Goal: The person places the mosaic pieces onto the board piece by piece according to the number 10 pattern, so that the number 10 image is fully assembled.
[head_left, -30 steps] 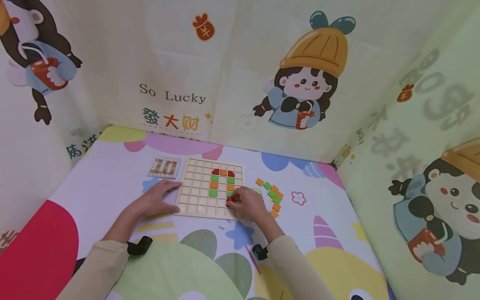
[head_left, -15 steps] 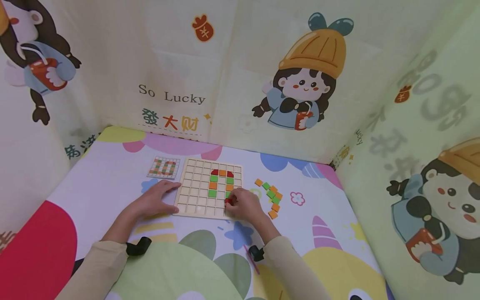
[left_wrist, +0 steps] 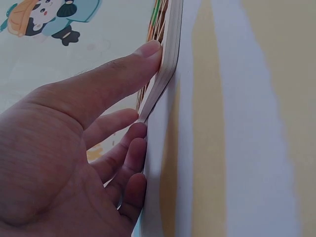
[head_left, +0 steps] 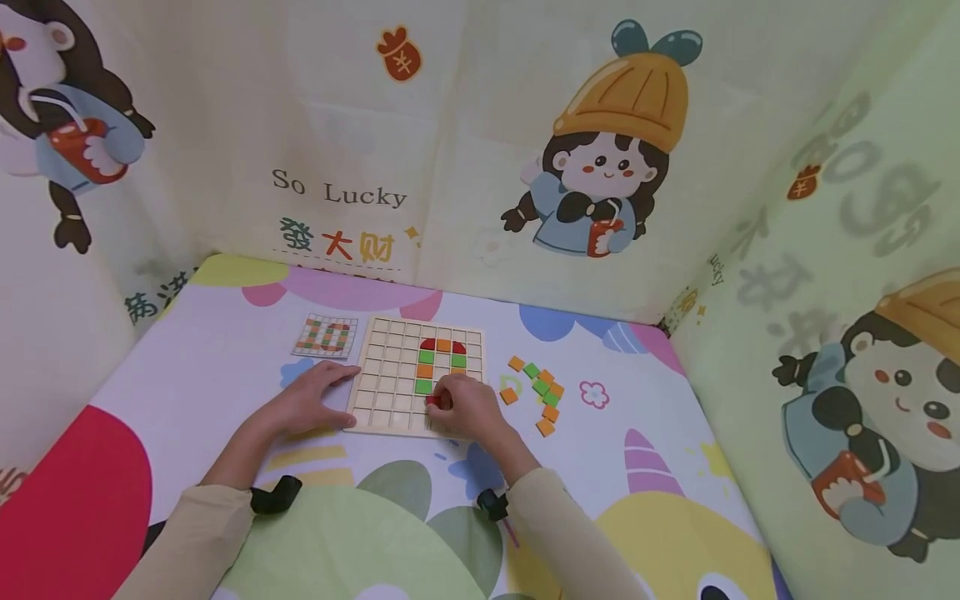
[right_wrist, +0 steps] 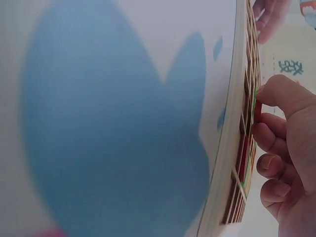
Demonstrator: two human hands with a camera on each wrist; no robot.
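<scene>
Fingertips of my right hand [head_left: 459,408] pinch a red tile [head_left: 433,401] flat over the wooden grid board [head_left: 390,367], at its 6 o'clock edge; my left hand [head_left: 311,400] lies open, thumb pressing the board's 9 o'clock side.

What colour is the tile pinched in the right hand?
Red. The tile in the right hand shows best in the head view, over the board.

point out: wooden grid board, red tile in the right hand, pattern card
wooden grid board [head_left: 386,379], head view, on its empty cells left of the coloured tiles.
red tile [head_left: 432,401], head view, on the tile's visible face at the right hand's fingers.
pattern card [head_left: 326,335], head view, on the card's middle.
</scene>
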